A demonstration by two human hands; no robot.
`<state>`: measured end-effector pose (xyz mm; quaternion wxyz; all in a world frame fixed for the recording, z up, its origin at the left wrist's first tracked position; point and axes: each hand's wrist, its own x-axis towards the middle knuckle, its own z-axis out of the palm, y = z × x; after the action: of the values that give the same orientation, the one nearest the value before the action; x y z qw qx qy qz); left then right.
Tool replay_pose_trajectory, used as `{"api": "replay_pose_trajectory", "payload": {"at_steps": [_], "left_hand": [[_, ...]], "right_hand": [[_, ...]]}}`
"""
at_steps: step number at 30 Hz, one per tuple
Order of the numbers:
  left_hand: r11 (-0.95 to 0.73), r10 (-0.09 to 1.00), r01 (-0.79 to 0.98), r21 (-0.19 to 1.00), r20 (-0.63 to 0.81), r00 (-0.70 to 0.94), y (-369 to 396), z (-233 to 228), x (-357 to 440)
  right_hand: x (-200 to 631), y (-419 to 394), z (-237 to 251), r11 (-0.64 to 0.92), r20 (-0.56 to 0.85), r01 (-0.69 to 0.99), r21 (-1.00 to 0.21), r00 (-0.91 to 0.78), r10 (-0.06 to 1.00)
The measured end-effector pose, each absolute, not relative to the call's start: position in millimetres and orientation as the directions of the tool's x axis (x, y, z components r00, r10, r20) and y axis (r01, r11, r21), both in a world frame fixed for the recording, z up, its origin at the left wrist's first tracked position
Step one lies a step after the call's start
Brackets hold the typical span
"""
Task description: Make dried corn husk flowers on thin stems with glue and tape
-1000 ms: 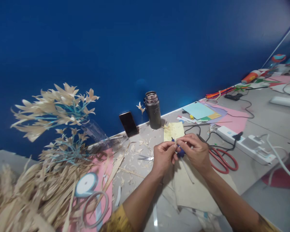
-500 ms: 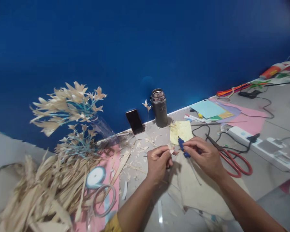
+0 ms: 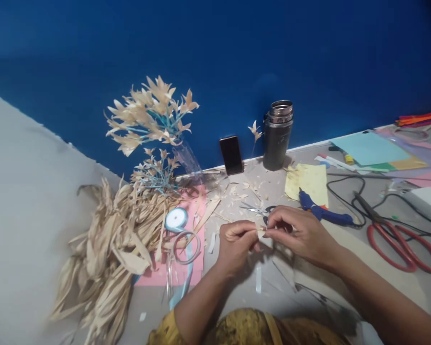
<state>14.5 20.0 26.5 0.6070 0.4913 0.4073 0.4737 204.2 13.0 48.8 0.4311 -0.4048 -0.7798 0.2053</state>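
Observation:
My left hand is closed in a pinch on a small pale piece of corn husk. The fingertips of my right hand close on the same piece from the other side. Just beyond the right hand, a blue glue gun lies with its nozzle over a yellow paper square. Small scissors rest behind my fingers, their handles partly hidden by the right hand. Red-handled scissors lie farther right.
Dried corn husks are heaped at the left beside a ribbon roll and a tape ring. Husk flowers stand behind them. A phone and a dark flask stand by the blue wall. Black cable crosses the right side.
My right hand has let go of the glue gun, which now lies on the table, and has moved left to the husk piece. The view has shifted, uncovering the small scissors.

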Motion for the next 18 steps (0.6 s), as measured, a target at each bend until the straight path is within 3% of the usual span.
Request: {"api": "replay_pose_trajectory", "payload": {"at_steps": [8,18], "left_hand": [[0.217,0.937,-0.187,0.958,-0.151,0.314,17,16,3],[0.151,0.95,-0.177,0.973,-0.094,0.296,18,13,8]], "right_hand": [[197,17,38,0.54,0.427,0.398,-0.742,-0.34,0.838],[197,18,30,0.544,0.445,0.396,-0.74,-0.319,0.837]]}}
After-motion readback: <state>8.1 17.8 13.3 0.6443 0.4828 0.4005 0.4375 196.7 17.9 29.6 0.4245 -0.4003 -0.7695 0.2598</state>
